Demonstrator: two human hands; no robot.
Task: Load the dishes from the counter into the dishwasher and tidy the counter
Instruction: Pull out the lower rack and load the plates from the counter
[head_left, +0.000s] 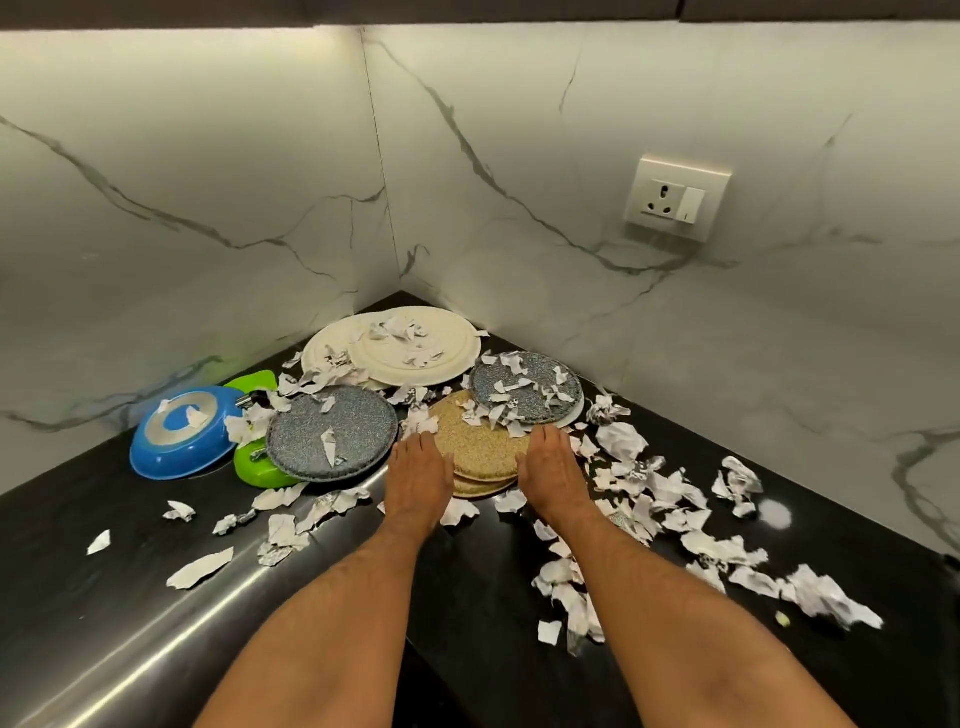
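Overturned dishes lie in the corner of a black counter (156, 545). A stack of tan speckled plates (470, 449) sits in the middle, between my left hand (418, 470) and my right hand (550, 470). Both hands lie flat with straight fingers at the stack's sides, touching it. A grey speckled plate (332, 436) lies to the left, another grey speckled plate (527, 387) overlaps the tan stack at the back right. Two cream plates (410, 345) rest in the corner. A blue bowl (179, 436) and a green dish (254, 467) sit far left.
Torn and crumpled paper scraps (670, 499) litter the plates and the counter, thickest on the right. Marble walls close the corner, with a wall socket (675, 200) on the right wall. The counter's rounded front edge (182, 623) runs diagonally at lower left.
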